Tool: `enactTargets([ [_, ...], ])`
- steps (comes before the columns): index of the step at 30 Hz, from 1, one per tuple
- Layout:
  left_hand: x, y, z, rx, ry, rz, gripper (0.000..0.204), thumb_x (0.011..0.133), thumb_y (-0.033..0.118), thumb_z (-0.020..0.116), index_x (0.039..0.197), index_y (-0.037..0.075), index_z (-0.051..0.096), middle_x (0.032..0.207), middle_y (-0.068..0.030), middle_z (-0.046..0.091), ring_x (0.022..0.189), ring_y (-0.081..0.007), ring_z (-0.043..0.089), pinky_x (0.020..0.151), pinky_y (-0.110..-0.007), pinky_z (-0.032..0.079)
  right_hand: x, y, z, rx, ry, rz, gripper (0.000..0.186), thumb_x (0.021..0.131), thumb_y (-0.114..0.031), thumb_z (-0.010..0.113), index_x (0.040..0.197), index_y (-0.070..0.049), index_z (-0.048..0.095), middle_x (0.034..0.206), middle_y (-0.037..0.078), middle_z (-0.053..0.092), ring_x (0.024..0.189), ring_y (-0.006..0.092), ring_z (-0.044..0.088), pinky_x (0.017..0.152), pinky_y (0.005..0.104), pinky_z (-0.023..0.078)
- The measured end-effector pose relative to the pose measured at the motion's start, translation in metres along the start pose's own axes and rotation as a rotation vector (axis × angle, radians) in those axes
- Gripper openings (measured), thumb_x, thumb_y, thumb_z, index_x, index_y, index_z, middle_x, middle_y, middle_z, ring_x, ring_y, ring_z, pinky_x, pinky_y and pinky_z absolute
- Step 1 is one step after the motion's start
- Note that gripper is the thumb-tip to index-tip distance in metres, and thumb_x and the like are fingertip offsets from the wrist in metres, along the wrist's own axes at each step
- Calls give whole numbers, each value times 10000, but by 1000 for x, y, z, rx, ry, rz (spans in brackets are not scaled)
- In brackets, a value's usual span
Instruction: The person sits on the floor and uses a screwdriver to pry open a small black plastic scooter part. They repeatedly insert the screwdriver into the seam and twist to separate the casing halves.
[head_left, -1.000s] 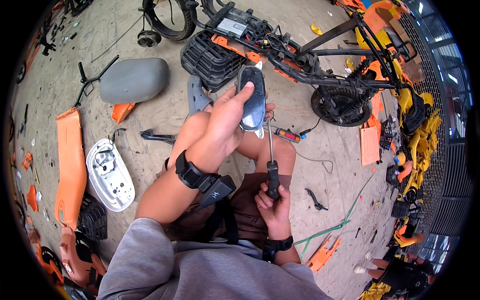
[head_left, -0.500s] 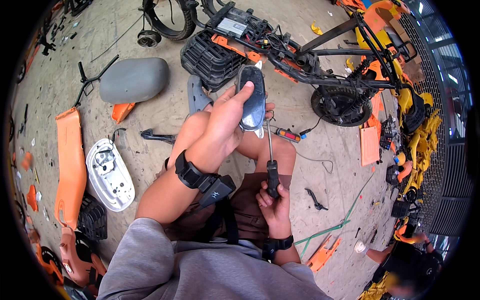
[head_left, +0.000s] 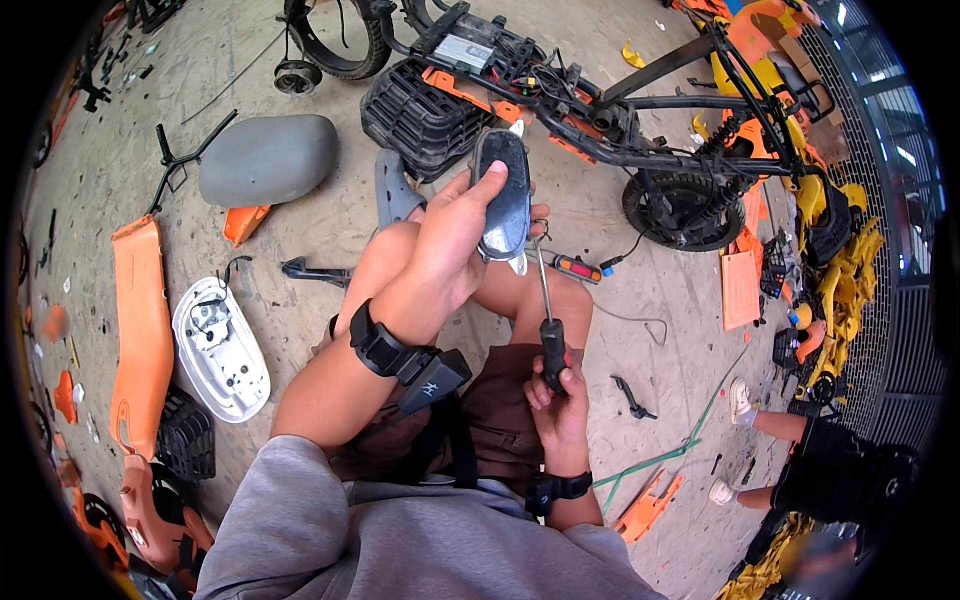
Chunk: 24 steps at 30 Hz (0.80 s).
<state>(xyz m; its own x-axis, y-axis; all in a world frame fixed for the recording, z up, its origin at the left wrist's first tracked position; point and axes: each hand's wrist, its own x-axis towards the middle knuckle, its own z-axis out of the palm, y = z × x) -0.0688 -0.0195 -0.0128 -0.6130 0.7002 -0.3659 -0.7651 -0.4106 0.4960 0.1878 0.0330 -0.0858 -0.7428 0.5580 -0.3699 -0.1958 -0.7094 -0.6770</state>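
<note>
My left hand (head_left: 448, 232) is closed round a glossy dark oval panel (head_left: 504, 215) with pale tabs at its two ends, the thumb lying on its face and fingertips showing past its right edge. In my right hand (head_left: 562, 405) is a screwdriver (head_left: 552, 350) with a black and red handle. Its shaft points up and away from me, and the tip sits by the left fingertips, next to the panel's lower right edge. Whether the tip touches anything there, I cannot tell. The panel's underside is hidden.
A stripped scooter frame (head_left: 640, 105) lies ahead, beside a black crate (head_left: 420, 110). On the left are a grey seat (head_left: 270, 160), a white shell (head_left: 222, 350) and a long orange panel (head_left: 140, 330). A person (head_left: 830, 460) walks at the right, near yellow parts (head_left: 850, 270).
My right hand has shifted slightly right with the screwdriver, whose shaft leans more. The left hand and panel hold still. The person at the right has stepped further into view.
</note>
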Motion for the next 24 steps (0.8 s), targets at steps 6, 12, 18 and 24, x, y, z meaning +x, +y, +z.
enactTargets([
  [6,0,0,0,-5,7,-4,293,995,222,510,1163,-18,490,1057,-170,636,917,-298,676,760,-407,592,-1,-13,4,-226,67,-167,528,864,-194,649,1301,39,466,966,149,587,561,117,482,515,237,395],
  [12,0,0,0,2,3,-5,279,996,220,508,1153,-10,499,1053,-166,637,917,-296,677,759,-403,594,-3,-16,4,-330,101,-203,515,867,-199,646,1292,40,480,966,155,583,562,122,484,514,236,397],
  [18,0,-1,-1,11,-12,4,276,996,221,505,1148,-9,502,1050,-161,635,913,-293,679,761,-400,596,-2,-12,0,-259,91,-178,490,868,-118,639,1299,57,485,966,171,613,577,130,508,532,246,419],
  [24,0,0,1,8,1,0,287,996,223,505,1157,-14,499,1059,-163,631,919,-299,676,764,-406,597,-2,-10,-2,-209,93,-166,476,867,-72,635,1298,67,489,964,184,634,582,140,523,542,254,434],
])
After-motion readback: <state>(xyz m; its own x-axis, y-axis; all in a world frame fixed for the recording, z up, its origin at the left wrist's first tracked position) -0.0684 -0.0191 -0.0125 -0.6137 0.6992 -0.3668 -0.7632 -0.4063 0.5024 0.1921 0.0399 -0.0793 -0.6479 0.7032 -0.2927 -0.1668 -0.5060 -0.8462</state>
